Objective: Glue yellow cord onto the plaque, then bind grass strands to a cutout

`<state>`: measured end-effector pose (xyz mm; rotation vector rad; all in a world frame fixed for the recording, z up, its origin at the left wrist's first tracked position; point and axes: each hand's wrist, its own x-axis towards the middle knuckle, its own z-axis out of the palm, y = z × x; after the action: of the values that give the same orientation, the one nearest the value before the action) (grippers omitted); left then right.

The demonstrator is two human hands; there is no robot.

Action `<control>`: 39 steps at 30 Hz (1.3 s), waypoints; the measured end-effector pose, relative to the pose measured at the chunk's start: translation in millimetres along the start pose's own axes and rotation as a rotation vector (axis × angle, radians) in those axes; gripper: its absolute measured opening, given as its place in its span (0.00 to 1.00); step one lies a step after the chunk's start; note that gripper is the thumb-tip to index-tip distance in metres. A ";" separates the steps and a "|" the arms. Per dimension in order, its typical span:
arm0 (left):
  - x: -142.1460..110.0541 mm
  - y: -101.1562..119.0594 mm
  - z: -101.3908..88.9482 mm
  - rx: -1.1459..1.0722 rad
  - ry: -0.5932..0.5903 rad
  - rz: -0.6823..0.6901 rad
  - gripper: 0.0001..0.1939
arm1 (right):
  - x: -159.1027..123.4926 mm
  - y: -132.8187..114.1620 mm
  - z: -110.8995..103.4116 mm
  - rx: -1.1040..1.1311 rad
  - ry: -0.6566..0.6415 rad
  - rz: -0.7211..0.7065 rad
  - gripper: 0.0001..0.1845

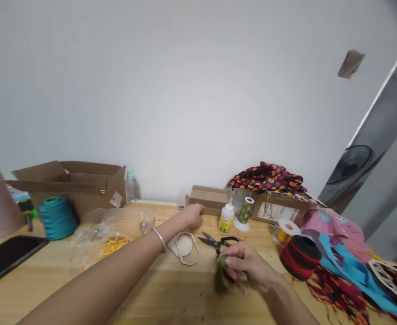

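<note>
My right hand (241, 264) is closed around a bundle of olive-green thread (221, 277), whose loose strands hang below the fingers and blur. Just behind it lie black-handled scissors (215, 243) with their blades apart. My left hand (193, 216) reaches across to the front of a small cardboard box (208, 198); its fingers are mostly hidden and blurred, so their grip cannot be made out. A thin yellow thread (212, 222) shows beside it. Under the left wrist is a loop of off-white cord (196, 253). A glue bottle (226, 219) and a green thread spool (246, 211) stand upright behind the scissors.
At left are an open cardboard box (80, 192), a teal thread cone (57, 219), a plastic bag (97, 239) with yellow cord and a dark phone (11, 257). Right holds a red-and-black spool (300, 257), a yellow spool (286, 232), blue ribbon (354, 275) and patterned fabric (268, 177).
</note>
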<state>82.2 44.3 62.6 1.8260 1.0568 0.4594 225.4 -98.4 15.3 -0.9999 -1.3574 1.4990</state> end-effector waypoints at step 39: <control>-115.9 -82.1 42.3 -1.194 -0.357 -0.085 0.16 | 34.8 13.4 71.8 -0.580 0.324 -0.130 0.15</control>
<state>8.3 -58.7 -14.2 0.7409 0.4089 0.5214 145.6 -88.1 7.8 -1.4074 -1.6108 0.8059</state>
